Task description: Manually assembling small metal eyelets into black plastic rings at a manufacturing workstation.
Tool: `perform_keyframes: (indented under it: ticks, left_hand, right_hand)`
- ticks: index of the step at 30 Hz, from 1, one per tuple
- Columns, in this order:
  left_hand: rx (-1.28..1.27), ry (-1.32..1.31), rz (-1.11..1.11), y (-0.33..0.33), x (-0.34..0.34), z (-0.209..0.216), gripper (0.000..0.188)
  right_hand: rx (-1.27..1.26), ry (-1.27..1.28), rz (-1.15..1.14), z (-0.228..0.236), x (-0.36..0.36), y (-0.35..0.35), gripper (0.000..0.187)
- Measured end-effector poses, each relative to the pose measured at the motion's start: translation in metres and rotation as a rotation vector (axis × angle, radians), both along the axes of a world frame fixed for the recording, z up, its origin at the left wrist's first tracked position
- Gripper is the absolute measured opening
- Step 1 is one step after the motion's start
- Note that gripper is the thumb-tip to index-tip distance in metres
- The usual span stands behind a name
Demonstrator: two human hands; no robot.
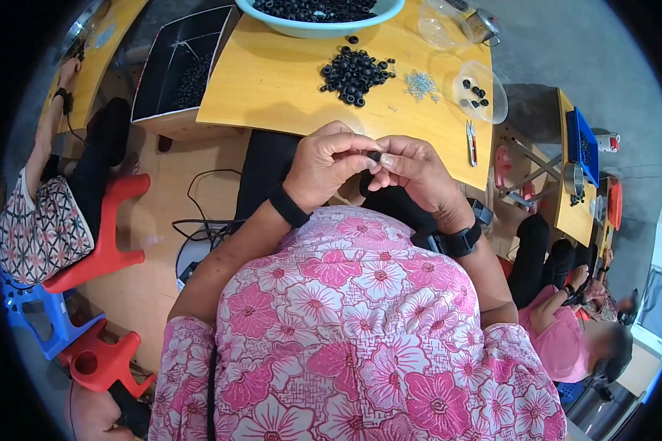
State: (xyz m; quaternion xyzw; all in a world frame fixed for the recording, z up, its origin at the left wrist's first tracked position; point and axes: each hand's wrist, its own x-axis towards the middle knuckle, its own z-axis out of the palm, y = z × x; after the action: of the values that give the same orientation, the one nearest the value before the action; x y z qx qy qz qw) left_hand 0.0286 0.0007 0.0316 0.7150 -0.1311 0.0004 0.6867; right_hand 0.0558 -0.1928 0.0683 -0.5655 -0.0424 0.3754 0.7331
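Just off the near edge of the yellow table, both my hands meet at the fingertips over a small black round part [375, 156]. The thumb and fingers of my left hand [324, 163] pinch it from one side. From the other side, my right hand [421, 167] closes on it too, and the fingers partly cover it. Beyond my hands, a pile of black ring-shaped parts [354, 73] lies on the table [272, 81]. To its right are a small heap of tiny clear or silvery pieces [421, 85] and a clear plastic dish [496, 103] holding several black parts.
A light blue basin [324, 28] full of black parts stands at the far edge. Thread snips [471, 143] lie at the table's right. A black-lined box [176, 66] stands to the left. People sit at other tables on both sides, with a red stool [107, 235] at left.
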Motion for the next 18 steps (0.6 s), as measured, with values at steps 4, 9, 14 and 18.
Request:
perform_keyframes:
  ticks: [4,9,14,18]
  left_hand:
    - [-0.021,-0.039,-0.029,-0.002,0.003,-0.007,0.031]
    - [-0.109,0.160,-0.130,-0.002,0.001,-0.005,0.053]
    - [-0.187,0.206,-0.148,-0.003,0.002,0.003,0.051]
    - [-0.104,0.155,-0.123,-0.003,0.003,0.006,0.047]
  right_hand:
    - [-0.160,-0.120,0.004,0.000,-0.001,0.003,0.020]
    - [-0.244,-0.392,-0.042,0.006,-0.003,0.008,0.017]
    - [-0.291,-0.502,-0.080,0.004,-0.006,0.010,0.018]
    - [-0.406,-0.685,-0.084,0.000,-0.005,0.008,0.023]
